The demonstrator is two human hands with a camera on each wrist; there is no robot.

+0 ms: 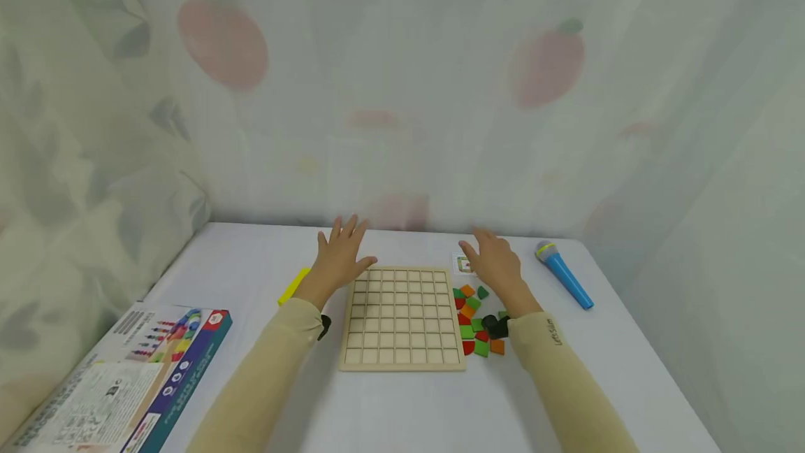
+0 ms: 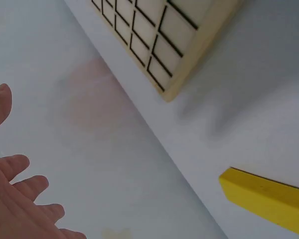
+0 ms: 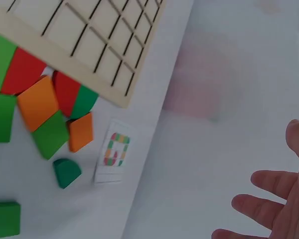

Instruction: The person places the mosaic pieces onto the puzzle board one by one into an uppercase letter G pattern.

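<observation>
A wooden grid board (image 1: 402,317) lies flat on the white table (image 1: 440,411), its cells bare. My left hand (image 1: 339,254) hovers at the board's far left corner with fingers spread, holding nothing; its fingers (image 2: 12,184) show in the left wrist view near the board corner (image 2: 169,89). My right hand (image 1: 493,261) hangs open past the far right corner, above a small pattern card (image 1: 463,264). Red, green and orange tiles (image 1: 476,324) lie heaped right of the board. The card (image 3: 113,151) and tiles (image 3: 37,112) also appear in the right wrist view, beside the open fingers (image 3: 269,209).
A yellow block (image 1: 293,286) lies left of the board, also visible as the yellow block (image 2: 266,199). A blue toy microphone (image 1: 562,275) rests at the far right. The game's box (image 1: 119,376) sits at the near left edge. Patterned curtain (image 1: 402,89) closes off the back and sides.
</observation>
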